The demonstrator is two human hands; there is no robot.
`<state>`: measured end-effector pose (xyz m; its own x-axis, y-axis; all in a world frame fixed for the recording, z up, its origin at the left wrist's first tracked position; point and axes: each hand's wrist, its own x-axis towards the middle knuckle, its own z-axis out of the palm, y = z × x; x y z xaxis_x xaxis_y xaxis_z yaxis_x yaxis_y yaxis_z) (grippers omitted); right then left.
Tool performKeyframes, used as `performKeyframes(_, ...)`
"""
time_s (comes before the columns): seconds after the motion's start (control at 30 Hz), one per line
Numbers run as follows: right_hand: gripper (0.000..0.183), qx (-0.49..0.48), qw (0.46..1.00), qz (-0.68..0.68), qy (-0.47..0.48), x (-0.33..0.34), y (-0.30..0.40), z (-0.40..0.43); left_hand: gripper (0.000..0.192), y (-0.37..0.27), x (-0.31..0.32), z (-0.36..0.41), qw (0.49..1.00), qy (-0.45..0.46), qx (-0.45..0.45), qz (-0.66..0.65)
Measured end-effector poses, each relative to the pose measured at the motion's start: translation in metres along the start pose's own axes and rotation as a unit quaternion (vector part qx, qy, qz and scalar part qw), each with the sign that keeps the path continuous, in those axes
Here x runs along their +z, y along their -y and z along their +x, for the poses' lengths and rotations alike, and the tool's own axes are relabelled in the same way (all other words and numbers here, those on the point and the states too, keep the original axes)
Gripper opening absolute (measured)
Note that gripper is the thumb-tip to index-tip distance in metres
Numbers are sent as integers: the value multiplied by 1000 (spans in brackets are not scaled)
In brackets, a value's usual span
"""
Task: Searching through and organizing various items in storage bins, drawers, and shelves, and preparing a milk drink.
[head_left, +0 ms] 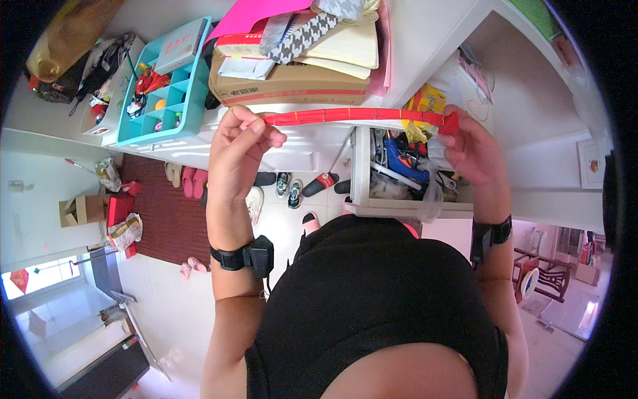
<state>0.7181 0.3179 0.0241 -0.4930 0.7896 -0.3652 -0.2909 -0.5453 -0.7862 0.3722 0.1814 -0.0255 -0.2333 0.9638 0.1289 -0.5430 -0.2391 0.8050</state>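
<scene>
A long narrow strip of red fabric or ribbon [349,115] with thin yellowish cross lines is stretched between my two hands. My left hand [241,137] pinches its thin end between thumb and fingers. At the other end my right hand [466,144] grips a bunched or knotted part. The strip hangs just in front of a cardboard box [294,85] on the white cabinet top. Below its right part, an open drawer [361,169] holds a blue tool-like object [401,162], a white rod [396,175], scissors handles and clear plastic bags. A yellow packet [426,102] lies behind the strip, near my right hand.
On the cabinet top stand a turquoise compartment organizer [199,85] with small items and a white bin [119,95]. Papers and a houndstooth-patterned item [304,37] lie on the cardboard box. Slippers and shoes [295,193] are on the floor beside a dark red mat [164,219].
</scene>
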Motion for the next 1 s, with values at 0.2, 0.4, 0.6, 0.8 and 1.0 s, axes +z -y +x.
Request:
performKeyframes(0.2, 28, 86, 975, 97, 179, -4, -4, 9, 5, 0, 8, -1, 999, 16, -37, -11)
performKeyframes(0.4, 25, 90, 975, 53, 194, 4, -7, 9, 4, -2, 19, -3, 999, -7, -32, -16)
performKeyframes(0.6, 25, 75, 984, -1, 165, 7, -7, 3, 5, 1, 12, -1, 999, -11, -41, -27)
performKeyframes(0.8, 29, -33, 927, -343, 150, -4, -15, 4, 6, 12, 9, 1, 998, -58, 13, 5)
performKeyframes(1.0, 24, -53, 919, -387, 55, -1, -17, -4, 21, 16, 5, 3, 995, -87, 46, -9)
